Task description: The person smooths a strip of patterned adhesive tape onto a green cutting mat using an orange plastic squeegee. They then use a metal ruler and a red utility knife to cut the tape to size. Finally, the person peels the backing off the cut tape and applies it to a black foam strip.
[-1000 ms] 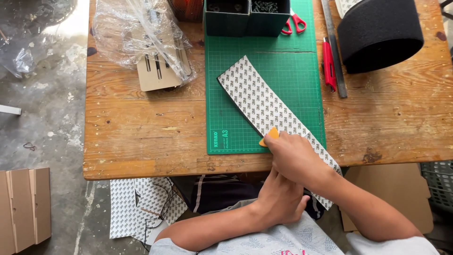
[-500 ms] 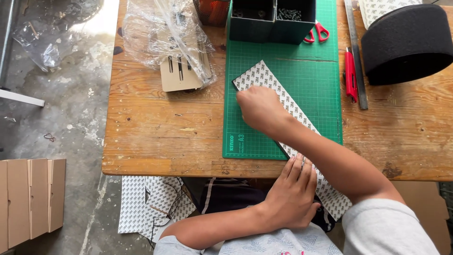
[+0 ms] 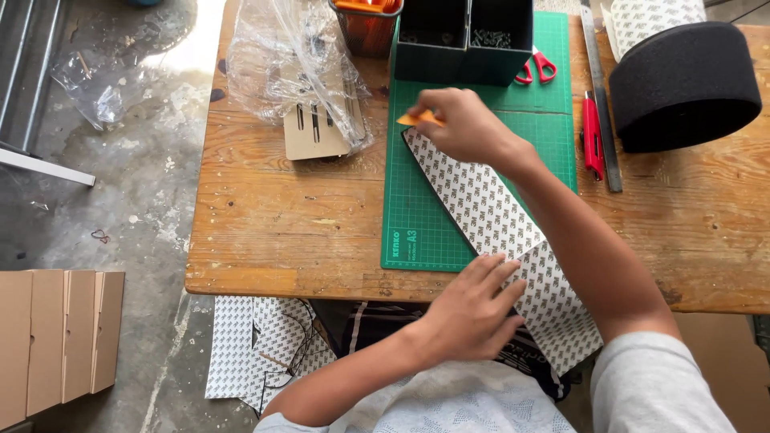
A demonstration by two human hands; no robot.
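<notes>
A: What has changed in the last second?

B: The right hand has travelled up the long patterned white strip of sheet material, from its near end by the table edge to its far end. It now sits at the strip's top corner, fingers pinched on a small flat orange scraper-like tool. I read that as one full pressing stroke along the strip, now at its end.

A: And the other hand?

B: The left hand lies flat on the near part of the strip, fingers spread and pressing down just at the edge of the worn wooden table. It has stayed about there, pinning the strip while the right hand ran forward.

A: Where does the strip lie, and how does it point?

B: It lies on the green cutting mat. Its long axis runs diagonally: the far end points up and left toward the dark square containers, while the near end hangs over the table edge toward the person's lap.

A: Is it stuck to something beneath?

B: A dark edge shows along its left side, but I cannot tell from here what that is.

A: Anything nearby?

B: A red-handled knife and a metal ruler lie right of the mat, beside a black foam ring.
</notes>
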